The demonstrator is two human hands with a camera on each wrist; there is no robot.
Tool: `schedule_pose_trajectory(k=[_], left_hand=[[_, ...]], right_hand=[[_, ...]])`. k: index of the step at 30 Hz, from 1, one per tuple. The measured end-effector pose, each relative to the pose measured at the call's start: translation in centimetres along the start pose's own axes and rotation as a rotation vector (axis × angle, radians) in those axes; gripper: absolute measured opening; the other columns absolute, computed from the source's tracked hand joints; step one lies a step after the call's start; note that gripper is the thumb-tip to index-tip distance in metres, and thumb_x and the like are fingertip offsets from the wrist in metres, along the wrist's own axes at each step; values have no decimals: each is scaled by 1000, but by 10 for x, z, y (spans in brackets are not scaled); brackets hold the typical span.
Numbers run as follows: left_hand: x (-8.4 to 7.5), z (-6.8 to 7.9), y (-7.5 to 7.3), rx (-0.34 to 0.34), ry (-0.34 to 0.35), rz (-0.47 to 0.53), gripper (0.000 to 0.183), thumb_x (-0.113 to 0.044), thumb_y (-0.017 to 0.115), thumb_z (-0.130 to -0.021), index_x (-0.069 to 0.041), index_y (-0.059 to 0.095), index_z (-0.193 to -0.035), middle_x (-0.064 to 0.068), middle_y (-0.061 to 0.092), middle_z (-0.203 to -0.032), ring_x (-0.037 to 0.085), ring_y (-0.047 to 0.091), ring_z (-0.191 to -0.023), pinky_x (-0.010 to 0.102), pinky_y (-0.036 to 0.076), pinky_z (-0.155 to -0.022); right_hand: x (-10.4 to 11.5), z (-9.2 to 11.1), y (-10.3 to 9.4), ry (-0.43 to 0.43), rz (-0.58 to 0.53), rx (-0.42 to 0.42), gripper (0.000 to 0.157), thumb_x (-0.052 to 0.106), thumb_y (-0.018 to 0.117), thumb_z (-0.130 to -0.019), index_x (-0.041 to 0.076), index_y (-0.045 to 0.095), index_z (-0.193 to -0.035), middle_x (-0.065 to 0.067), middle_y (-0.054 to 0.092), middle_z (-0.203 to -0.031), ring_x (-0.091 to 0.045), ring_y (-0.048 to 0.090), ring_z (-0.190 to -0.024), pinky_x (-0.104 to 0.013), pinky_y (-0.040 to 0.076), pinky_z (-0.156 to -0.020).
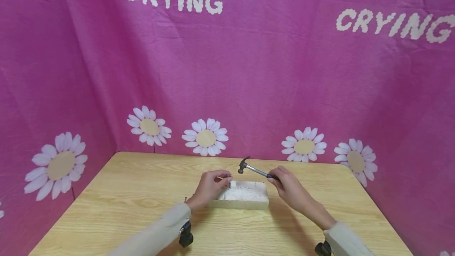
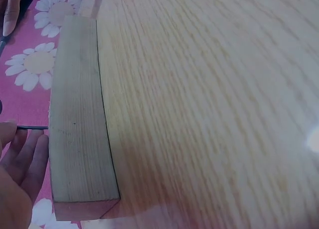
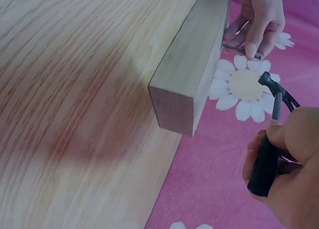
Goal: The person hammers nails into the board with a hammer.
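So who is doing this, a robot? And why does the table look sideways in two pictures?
No robot: these are a person's bare hands. One picture comes from a camera worn on the head, looking forward and down. The other two are taken from the left and right wrists, so things look turned. On the light-brown wood-grain table lies a pale rectangular wooden block. The left hand holds a thin dark metal nail against the block's top. The right hand grips a black-and-silver claw hammer; its head is not touching the nail. Behind hangs bright pink cloth with white daisies.
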State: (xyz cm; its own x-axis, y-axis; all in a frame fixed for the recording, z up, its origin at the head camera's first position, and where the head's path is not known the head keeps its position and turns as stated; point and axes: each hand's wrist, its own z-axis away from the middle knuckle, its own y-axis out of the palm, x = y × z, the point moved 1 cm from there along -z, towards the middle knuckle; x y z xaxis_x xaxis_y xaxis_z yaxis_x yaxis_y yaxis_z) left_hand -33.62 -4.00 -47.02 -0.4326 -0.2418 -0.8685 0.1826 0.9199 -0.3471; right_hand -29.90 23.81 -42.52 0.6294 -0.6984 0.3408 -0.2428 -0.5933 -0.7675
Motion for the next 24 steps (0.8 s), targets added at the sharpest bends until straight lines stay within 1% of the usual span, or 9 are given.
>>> schedule_pose_trajectory(k=[3, 5, 8, 13, 17, 18, 22, 24], left_hand=[[1, -2, 3, -14, 7, -37, 13, -9, 69, -101, -4, 78, -109, 14, 78, -103, 22, 75, -86, 18, 58, -73], [2, -3, 3, -14, -1, -41, 13, -10, 70, -101, -5, 79, -109, 12, 79, -103, 19, 74, -85, 18, 58, -73], [4, -3, 3, -15, -5, -45, 13, -10, 69, -101, -5, 79, -108, 12, 79, -103, 17, 74, -84, 18, 58, -74], [5, -2, 2, -16, -34, -64, 13, -13, 71, -101, -7, 80, -109, 7, 79, -101, 12, 71, -83, 18, 56, -72], [5, 0, 1, -10, -38, -67, 13, -13, 71, -101, -8, 80, -109, 4, 79, -101, 9, 69, -84, 17, 56, -74], [5, 1, 1, -9, -36, -65, 13, -12, 71, -101, -9, 80, -109, 4, 79, -101, 9, 69, -83, 17, 56, -74], [6, 0, 1, -1, -17, -50, 16, -9, 71, -100, -3, 79, -112, 7, 79, -104, 9, 71, -85, 18, 58, -74], [6, 0, 0, -1, -16, -54, 16, -10, 71, -100, -3, 80, -112, 7, 80, -104, 9, 71, -85, 18, 58, -75]], right_hand=[[4, -2, 2, -44, 12, -15, 2, -3, 70, -97, -2, 68, -96, 0, 59, -86, -5, 50, -77, -24, 49, -63], [6, -2, 4, -75, 31, -27, 3, -5, 69, -96, -3, 68, -98, -1, 58, -87, -6, 49, -77, -25, 49, -64], [10, -4, 7, -131, 88, -47, 10, -9, 70, -94, -1, 66, -100, -1, 57, -88, -8, 50, -79, -26, 51, -66], [15, -8, 10, -201, 163, -69, 14, -10, 71, -93, 0, 64, -101, -1, 57, -89, -10, 52, -81, -28, 53, -68], [21, -12, 6, -203, 127, -140, 15, -10, 69, -94, 0, 63, -105, -1, 56, -90, -10, 52, -80, -29, 52, -67], [23, -12, 6, -200, 113, -143, 15, -10, 68, -95, 0, 63, -105, -1, 56, -89, -11, 52, -79, -29, 52, -66], [28, -10, 7, -204, 125, -88, 16, -10, 69, -94, 0, 62, -103, -1, 60, -88, -11, 57, -79, -30, 55, -67], [30, -9, 9, -194, 131, -83, 15, -10, 69, -94, 0, 62, -103, -2, 61, -88, -12, 58, -80, -31, 56, -68]])
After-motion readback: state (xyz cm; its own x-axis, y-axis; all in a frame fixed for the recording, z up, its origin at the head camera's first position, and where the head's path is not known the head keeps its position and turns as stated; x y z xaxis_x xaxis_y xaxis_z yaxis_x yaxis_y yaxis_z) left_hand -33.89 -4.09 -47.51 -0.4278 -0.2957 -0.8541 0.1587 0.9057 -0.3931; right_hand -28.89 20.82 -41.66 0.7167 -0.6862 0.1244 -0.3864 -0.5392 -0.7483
